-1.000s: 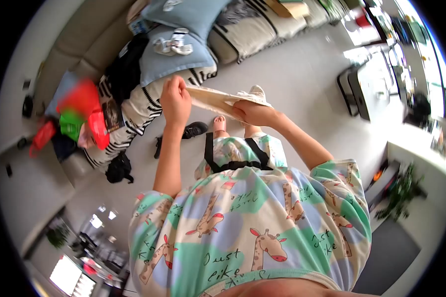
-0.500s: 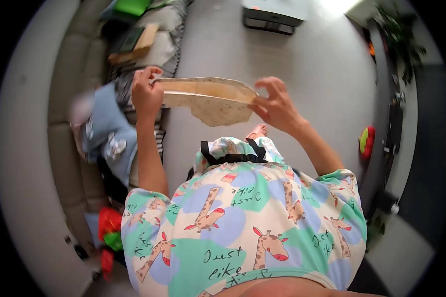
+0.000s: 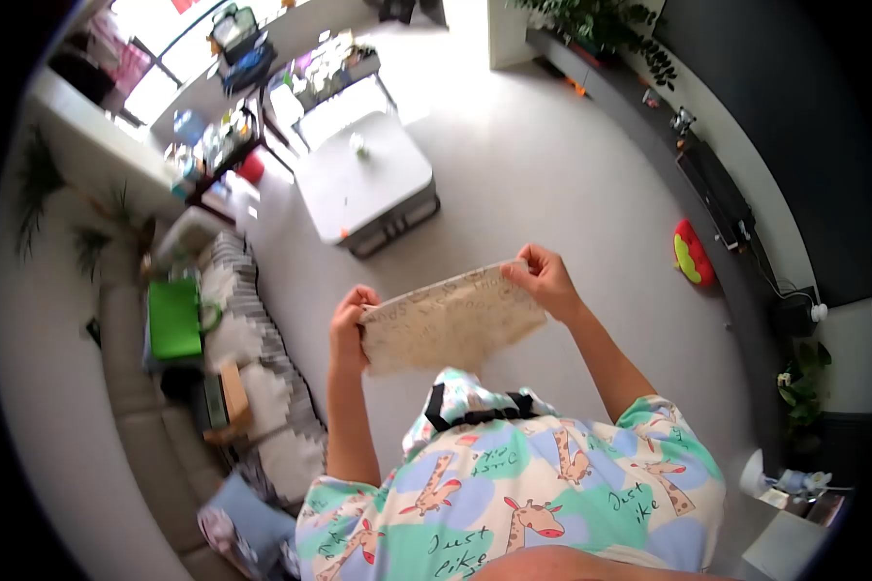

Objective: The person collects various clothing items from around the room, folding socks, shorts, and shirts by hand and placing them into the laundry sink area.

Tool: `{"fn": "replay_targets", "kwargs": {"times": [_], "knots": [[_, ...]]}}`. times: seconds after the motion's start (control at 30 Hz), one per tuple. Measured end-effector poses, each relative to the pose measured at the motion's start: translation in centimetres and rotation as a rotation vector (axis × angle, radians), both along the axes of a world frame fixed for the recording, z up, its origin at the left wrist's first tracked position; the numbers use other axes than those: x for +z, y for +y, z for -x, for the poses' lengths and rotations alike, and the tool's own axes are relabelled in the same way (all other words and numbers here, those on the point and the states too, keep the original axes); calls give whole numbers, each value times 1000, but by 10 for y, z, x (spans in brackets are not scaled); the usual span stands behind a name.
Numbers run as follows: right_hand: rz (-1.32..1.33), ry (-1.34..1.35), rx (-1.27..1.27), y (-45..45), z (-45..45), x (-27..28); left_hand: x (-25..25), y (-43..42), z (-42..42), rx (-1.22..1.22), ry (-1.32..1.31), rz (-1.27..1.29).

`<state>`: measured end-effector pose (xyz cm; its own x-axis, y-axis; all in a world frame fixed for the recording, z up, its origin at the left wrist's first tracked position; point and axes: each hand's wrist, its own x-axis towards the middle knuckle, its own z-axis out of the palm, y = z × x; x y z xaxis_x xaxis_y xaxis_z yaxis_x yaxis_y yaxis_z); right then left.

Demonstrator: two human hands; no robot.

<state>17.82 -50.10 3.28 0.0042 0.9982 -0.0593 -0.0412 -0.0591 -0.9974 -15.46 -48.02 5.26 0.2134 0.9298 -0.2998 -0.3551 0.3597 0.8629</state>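
Observation:
Between my two hands hangs a beige cloth bag (image 3: 451,324) with dark printed writing, its top edge pulled fairly straight and its lower part drooping. My left hand (image 3: 351,326) is closed on the bag's left top corner. At the opposite top corner, my right hand (image 3: 550,283) pinches the cloth, a little higher than the left. The bag is held in the air in front of my giraffe-print shirt (image 3: 513,474). Its inside cannot be seen.
Ahead stands a white-topped coffee table (image 3: 368,179). Along the left runs a sofa (image 3: 131,407) with a green bag (image 3: 174,320), a cardboard box (image 3: 231,397) and a blue cushion (image 3: 247,523). A red and green cushion (image 3: 692,254) lies by the low cabinet (image 3: 649,145) on the right.
The view has tilted up and turned, showing more of the room. The bag's mouth, spread apart before, now looks closed along its top edge. Both hands still hold its corners.

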Motion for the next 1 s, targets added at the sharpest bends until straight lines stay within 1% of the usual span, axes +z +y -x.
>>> {"fn": "replay_targets", "kwargs": {"times": [0.03, 0.1, 0.13, 0.17, 0.2, 0.23, 0.3, 0.37, 0.4, 0.43, 0.47, 0.5, 0.53, 0.57, 0.63, 0.67, 0.7, 0.73, 0.8, 0.87, 0.97, 1.0], "knots": [[-12, -15, -37, 23, -6, -2, -5, 27, -20, 40, 51, -31], [140, 37, -125, 88, -1, 12, -12, 100, -53, 130, 9, -77], [205, 65, -170, 110, -4, 19, -22, 127, -74, 155, -50, -76], [156, 32, -220, 140, -9, 3, -24, 157, -102, 185, -143, -33], [81, 94, -250, 167, -6, 1, -21, 185, -122, 138, -109, -14], [8, 153, -278, 193, -4, 3, -15, 210, -143, 71, -143, -39], [-11, 143, -267, 257, -7, 18, -4, 275, -178, -67, -71, -152], [-47, 178, -282, 314, -22, 17, 12, 335, -216, -165, -49, -183], [-83, 206, -300, 350, -31, 16, 8, 376, -227, -260, -96, -218], [-134, 231, -315, 377, -37, 15, 6, 404, -235, -334, -87, -266], [-120, 182, -394, 405, -47, 15, 4, 436, -245, -404, -80, -316], [-88, 272, -403, 440, -58, 17, 1, 472, -255, -471, -74, -366], [-54, 361, -409, 472, -68, 18, 0, 503, -261, -482, -23, -370], [-16, 448, -415, 493, -75, 15, -8, 525, -263, -419, 67, -402], [36, 568, -343, 567, -98, -9, -17, 595, -279, -294, 251, -471], [62, 629, -305, 604, -108, -20, -12, 625, -286, -186, 315, -467], [84, 690, -263, 644, -118, -22, -14, 658, -291, -143, 373, -467], [162, 798, -219, 680, -123, -3, -17, 691, -298, -112, 333, -405], [238, 964, -28, 749, -128, 8, -32, 753, -297, -97, 234, -289], [309, 1059, 180, 829, -139, 20, -50, 821, -298, -112, 87, -179], [424, 1207, 314, 947, -137, 26, -93, 922, -289, -61, -222, 0], [460, 1227, 298, 981, -136, 38, -93, 955, -286, -110, -230, 21]]}}
